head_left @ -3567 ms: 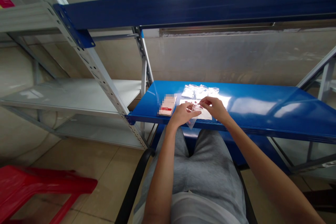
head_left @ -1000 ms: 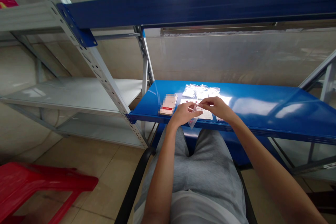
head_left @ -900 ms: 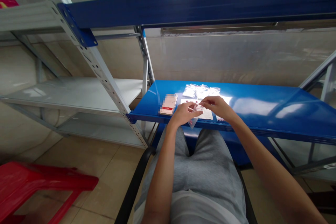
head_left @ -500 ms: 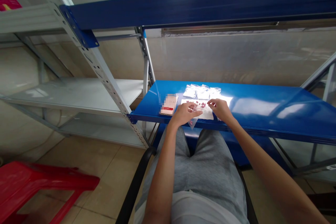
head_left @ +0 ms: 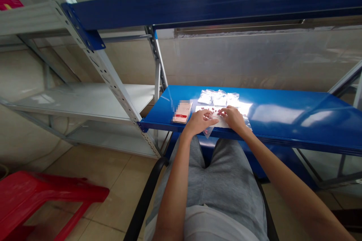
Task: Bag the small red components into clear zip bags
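My left hand (head_left: 197, 122) is closed on a small clear zip bag (head_left: 208, 132) that hangs at the front edge of the blue shelf, with a few red pieces inside. On a white sheet (head_left: 223, 123) lie several small red beads or similar pieces (head_left: 214, 110), too small to name surely. My right hand (head_left: 234, 118) is over the sheet's right side, its fingertips drawn together at the red pieces; what they grip, if anything, is hidden. Behind the sheet lie several clear bags with whitish contents (head_left: 219, 98).
A flat pinkish box or booklet (head_left: 183, 113) with a red band lies left of the sheet on the blue shelf (head_left: 294, 115). Another clear bag (head_left: 247, 122) shows by my right wrist. A blue beam (head_left: 215, 2) crosses above. A red stool (head_left: 56, 192) stands lower left.
My right hand has moved left and in over the red pieces, uncovering a clear bag by its wrist. The left hand keeps the zip bag in the same place.
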The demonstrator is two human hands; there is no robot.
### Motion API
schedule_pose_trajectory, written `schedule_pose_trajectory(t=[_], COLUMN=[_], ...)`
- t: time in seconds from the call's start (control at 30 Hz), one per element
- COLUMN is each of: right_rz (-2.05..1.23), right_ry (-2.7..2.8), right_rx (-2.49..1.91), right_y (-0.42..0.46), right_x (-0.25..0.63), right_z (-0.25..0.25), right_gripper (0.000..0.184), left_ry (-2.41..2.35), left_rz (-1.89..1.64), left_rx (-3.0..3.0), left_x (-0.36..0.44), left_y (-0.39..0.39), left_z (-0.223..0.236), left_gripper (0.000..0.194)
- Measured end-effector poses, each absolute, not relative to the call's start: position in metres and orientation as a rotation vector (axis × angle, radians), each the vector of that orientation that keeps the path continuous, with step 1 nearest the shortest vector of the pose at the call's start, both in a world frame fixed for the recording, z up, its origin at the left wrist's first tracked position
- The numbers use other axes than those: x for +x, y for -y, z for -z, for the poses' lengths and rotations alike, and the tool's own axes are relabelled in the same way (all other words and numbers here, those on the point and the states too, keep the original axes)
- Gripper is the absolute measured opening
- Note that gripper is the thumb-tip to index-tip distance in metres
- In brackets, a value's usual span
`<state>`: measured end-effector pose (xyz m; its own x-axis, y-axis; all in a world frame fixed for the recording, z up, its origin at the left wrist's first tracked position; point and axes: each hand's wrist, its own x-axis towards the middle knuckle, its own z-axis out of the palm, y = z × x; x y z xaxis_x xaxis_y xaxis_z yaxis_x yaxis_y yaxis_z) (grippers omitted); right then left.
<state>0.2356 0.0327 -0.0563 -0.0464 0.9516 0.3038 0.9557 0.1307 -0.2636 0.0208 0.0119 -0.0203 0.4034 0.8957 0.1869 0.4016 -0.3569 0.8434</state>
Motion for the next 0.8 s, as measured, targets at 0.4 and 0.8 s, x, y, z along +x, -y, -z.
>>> schedule_pose_trajectory(t=[0.4, 0.8], right_rz=[0.050, -0.457], right_ry=[1.992, 2.056], right_rx=[-1.880, -1.280], right_y=[-0.034, -0.003], right_x=[0.228, 0.238], right_z=[0.049, -0.010], right_gripper=[0.024, 0.025], left_ry=[-1.124, -1.045], left_rz=[-0.838, -0.875], left_rx=[1.970, 1.909], left_x=[0.022, 0.022], left_y=[-0.011, -0.005], left_z=[0.018, 0.010], left_gripper=[0.051, 0.056])
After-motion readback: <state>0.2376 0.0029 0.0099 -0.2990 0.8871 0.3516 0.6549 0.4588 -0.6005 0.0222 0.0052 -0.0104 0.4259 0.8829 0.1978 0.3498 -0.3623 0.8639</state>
